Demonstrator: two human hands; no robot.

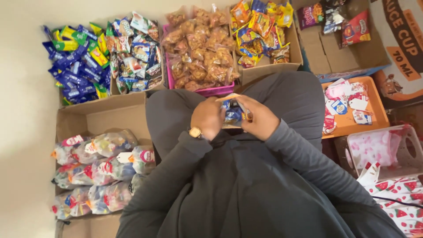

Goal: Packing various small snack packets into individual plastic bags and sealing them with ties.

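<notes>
hands, clear snack bag clasped between

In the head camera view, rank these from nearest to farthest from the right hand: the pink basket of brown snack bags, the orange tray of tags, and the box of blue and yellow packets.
From the right hand, which shares a small clear bag with the left hand:
1. Pink basket of brown snack bags, just ahead, slightly left.
2. Orange tray of tags, off to the right.
3. Box of blue and yellow packets, far ahead on the left.
</notes>
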